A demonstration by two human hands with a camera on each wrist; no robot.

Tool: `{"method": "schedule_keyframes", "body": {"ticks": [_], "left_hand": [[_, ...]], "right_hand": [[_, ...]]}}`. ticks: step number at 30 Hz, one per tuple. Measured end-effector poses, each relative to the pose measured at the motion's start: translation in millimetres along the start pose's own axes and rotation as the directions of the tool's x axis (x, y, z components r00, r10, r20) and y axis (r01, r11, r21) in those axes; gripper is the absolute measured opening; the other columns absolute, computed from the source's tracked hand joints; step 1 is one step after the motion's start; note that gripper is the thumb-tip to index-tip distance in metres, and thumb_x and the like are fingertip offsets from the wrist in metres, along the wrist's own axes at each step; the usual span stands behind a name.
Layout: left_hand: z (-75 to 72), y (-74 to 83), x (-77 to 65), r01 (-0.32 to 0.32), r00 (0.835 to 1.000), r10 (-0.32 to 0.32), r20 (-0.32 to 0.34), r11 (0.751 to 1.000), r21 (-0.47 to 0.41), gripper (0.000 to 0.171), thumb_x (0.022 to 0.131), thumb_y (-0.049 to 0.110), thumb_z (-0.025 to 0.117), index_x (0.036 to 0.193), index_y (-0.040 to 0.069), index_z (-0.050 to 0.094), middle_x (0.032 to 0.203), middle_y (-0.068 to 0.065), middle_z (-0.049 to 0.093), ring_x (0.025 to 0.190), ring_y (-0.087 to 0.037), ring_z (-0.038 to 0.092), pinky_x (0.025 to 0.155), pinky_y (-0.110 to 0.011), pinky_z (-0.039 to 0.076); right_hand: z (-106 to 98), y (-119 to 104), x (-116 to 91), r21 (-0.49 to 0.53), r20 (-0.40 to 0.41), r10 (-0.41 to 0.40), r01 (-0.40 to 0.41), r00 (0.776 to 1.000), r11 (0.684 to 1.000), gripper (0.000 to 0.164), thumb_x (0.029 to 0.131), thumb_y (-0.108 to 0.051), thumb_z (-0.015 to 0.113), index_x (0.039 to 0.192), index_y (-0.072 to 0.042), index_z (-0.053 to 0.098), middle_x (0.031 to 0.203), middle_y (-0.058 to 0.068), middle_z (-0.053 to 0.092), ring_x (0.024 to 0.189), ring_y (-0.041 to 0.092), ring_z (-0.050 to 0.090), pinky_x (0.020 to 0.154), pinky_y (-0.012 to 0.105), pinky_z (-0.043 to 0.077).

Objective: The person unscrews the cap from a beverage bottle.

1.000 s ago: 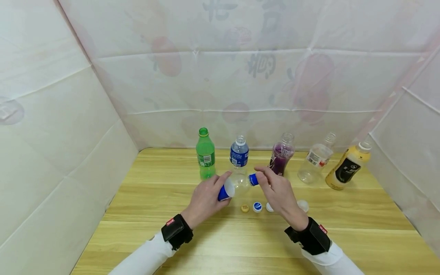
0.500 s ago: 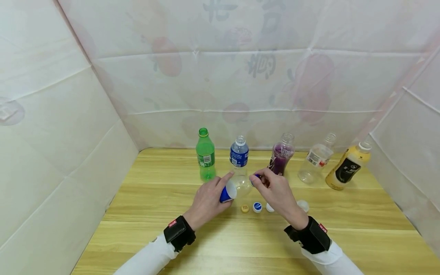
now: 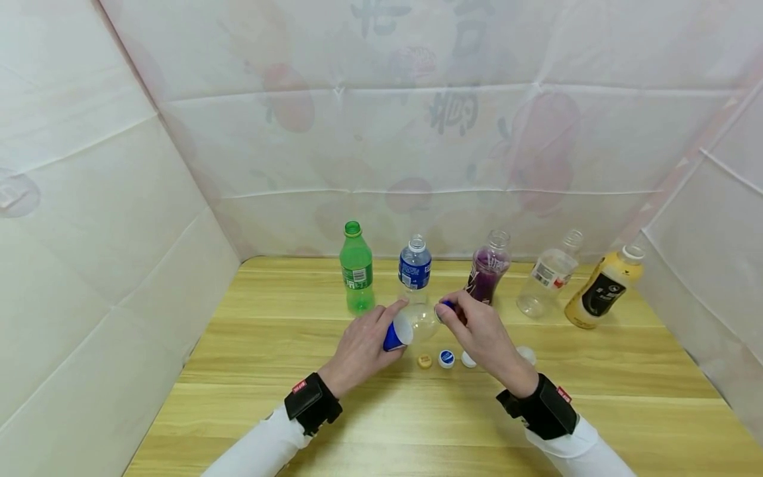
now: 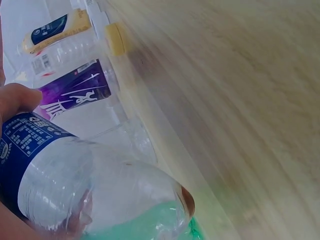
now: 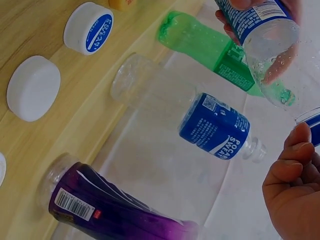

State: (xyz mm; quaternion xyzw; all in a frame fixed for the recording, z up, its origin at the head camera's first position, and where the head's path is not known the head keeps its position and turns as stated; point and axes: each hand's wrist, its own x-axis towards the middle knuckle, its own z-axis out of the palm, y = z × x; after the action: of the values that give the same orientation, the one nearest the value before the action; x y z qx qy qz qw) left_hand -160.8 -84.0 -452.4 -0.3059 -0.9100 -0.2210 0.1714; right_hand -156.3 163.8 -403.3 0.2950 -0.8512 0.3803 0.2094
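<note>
My left hand point(image 3: 363, 344) grips a clear plastic bottle point(image 3: 423, 322) round its blue label, holding it tilted above the table with the neck toward my right hand. The left wrist view shows the rounded, transparent base end of this bottle. A blue bottle cap point(image 5: 314, 127) sits at the bottle's mouth, pinched between the thumb and curled fingers of my right hand point(image 3: 485, 334). In the head view those fingers hide most of the cap. Just behind the held bottle stands an uncapped bottle with a blue label point(image 3: 414, 270).
Along the back of the wooden table point(image 3: 268, 331) stand a green bottle point(image 3: 357, 268), a purple bottle point(image 3: 484, 278), a clear bottle point(image 3: 536, 291) and a yellow bottle point(image 3: 575, 308). Nearer lie a yellow cap point(image 3: 424, 362), a white-and-blue cap point(image 3: 446, 359) and white caps point(image 3: 467, 360).
My right fingers have curled in round the blue cap, which showed more plainly a second ago. My left hand, with the bottle, has shifted slightly right.
</note>
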Motion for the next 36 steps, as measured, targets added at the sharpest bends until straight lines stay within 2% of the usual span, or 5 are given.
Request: {"method": "schedule_keyframes", "body": {"ticks": [8,17,24,36], "left_hand": [[0.1,1.6,0.6,0.011,1.000,-0.009,0.021,0.997,-0.076,0.086,0.083,0.028,0.088,0.154,0.015,0.042,0.116,-0.011,0.065,0.098,-0.024,0.066,0.081,-0.043,0.059],[0.6,2.9,-1.9,0.072,0.997,-0.062,0.051,0.972,-0.222,0.084,0.082,0.026,0.087,0.154,0.015,0.045,0.127,-0.011,0.067,0.105,-0.022,0.067,0.081,-0.041,0.059],[1.6,2.0,-1.6,0.076,0.996,-0.064,0.060,0.973,-0.218,0.084,0.081,0.026,0.087,0.153,0.014,0.046,0.122,-0.009,0.068,0.102,-0.021,0.067,0.079,-0.040,0.059],[0.9,3.2,0.5,0.086,0.995,-0.072,0.071,0.972,-0.218,0.082,0.083,0.027,0.086,0.153,0.016,0.046,0.123,-0.010,0.068,0.105,-0.023,0.067,0.083,-0.041,0.059]], "right_hand": [[-3.0,-0.3,-0.6,-0.012,0.044,-0.016,0.016,0.999,1.000,0.013,0.100,-0.002,0.066,0.113,-0.002,0.063,0.084,-0.004,0.055,0.070,0.007,0.048,0.058,0.022,0.043],[-6.0,0.9,-0.2,-0.029,0.091,-0.109,0.112,0.990,0.993,0.022,0.100,-0.005,0.067,0.120,0.000,0.061,0.097,0.001,0.061,0.081,0.009,0.053,0.069,0.025,0.053],[-6.6,3.7,-0.9,-0.018,0.107,-0.153,0.156,0.982,0.988,0.021,0.100,-0.004,0.065,0.121,0.001,0.060,0.102,0.002,0.062,0.084,0.009,0.055,0.073,0.026,0.055],[-7.8,8.7,-1.1,-0.056,0.084,-0.253,0.258,0.964,0.964,0.021,0.107,-0.013,0.055,0.121,0.001,0.060,0.106,0.002,0.062,0.091,0.012,0.055,0.078,0.029,0.051]]}}
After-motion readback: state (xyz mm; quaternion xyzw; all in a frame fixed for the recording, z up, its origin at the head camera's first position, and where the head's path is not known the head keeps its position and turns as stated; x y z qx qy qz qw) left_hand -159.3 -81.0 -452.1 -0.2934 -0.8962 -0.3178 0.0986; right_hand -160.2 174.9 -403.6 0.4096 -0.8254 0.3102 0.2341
